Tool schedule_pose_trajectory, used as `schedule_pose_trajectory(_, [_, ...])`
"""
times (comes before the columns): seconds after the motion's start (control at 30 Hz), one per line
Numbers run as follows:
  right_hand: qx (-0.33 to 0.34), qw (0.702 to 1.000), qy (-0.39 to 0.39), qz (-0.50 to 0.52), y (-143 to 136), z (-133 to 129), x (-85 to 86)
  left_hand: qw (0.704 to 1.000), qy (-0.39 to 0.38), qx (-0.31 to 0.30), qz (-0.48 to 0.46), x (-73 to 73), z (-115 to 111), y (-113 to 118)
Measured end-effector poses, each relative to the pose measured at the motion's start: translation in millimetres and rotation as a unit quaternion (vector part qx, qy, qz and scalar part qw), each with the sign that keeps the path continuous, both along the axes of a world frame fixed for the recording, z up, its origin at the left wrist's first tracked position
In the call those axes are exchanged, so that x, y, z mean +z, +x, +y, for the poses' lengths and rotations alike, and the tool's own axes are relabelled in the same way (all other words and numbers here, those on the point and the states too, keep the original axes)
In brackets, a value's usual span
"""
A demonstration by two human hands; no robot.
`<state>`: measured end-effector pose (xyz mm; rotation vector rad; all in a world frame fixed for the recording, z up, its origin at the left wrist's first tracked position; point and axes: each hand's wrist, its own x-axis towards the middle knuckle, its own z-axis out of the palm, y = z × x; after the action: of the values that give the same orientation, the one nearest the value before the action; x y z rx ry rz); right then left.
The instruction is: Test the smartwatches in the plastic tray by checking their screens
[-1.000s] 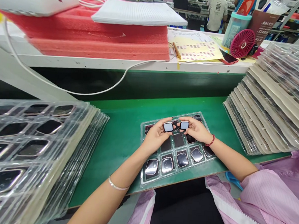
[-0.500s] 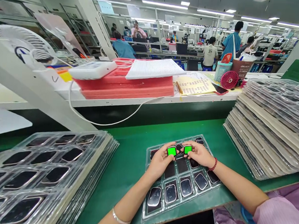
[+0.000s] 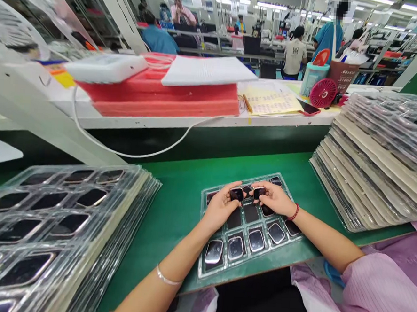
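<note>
My left hand grips a smartwatch body by its edges, its screen facing me and dark. In my right hand is a second smartwatch body, pinched between thumb and fingers, also dark with faint marks on its screen. Both are held just above a clear plastic tray on the green work surface. Strapless watch bodies, such as one near watch, lie in the tray's pockets. Two pockets in the middle row, below my hands, hold no watch. My hands hide part of the tray's back rows.
Stacked watch trays stand at the left and, taller, at the right. Behind is a white shelf with red foam, papers, a cup and a small pink fan. A white cable droops below it. Several people sit or stand beyond.
Both watch screens have gone from bright green to dark. My hands keep their hold over the tray. The whole view has shifted, with things appearing higher in the picture.
</note>
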<state>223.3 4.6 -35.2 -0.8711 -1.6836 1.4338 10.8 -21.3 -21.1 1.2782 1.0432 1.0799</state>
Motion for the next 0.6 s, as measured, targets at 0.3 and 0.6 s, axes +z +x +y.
schedule_pose_trajectory(0.3, [0.010,1.000,0.012,-0.011,3.3,-0.5,1.5,1.000,0.001,0.003,0.004,-0.5,-1.8,0.3])
schedule_pose_trajectory(0.6, [0.008,1.000,-0.025,0.000,4.5,0.7,2.9,1.000,-0.001,-0.002,0.004,3.8,-2.7,0.0])
